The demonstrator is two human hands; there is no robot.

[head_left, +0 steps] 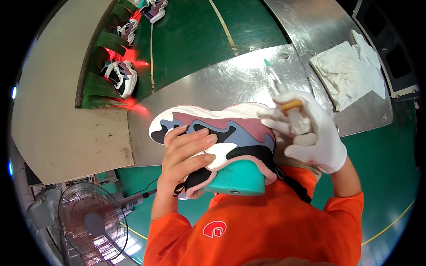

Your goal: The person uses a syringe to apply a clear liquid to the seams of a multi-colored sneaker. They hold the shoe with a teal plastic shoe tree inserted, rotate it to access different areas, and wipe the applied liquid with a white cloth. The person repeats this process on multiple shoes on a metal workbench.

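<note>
- Beyond the fingers of the bare left hand (184, 153), the sneaker (213, 133) fills the grip; past its toe lies bare metal table (213, 84).
- Just above the gloved right hand (313, 131), the brush (277, 82) juts out.
- Right of those fingers a white cloth (350, 73) covers the table.
- Far beyond the left fingers, shoes (122, 77) line the green conveyor (186, 35).

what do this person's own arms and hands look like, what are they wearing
The left hand is bare, with no glove or sleeve on the forearm. The right hand wears a white fabric glove that ends at the wrist. Both upper arms carry the short sleeves of an orange shirt, which bears a small red-and-white emblem.
</note>
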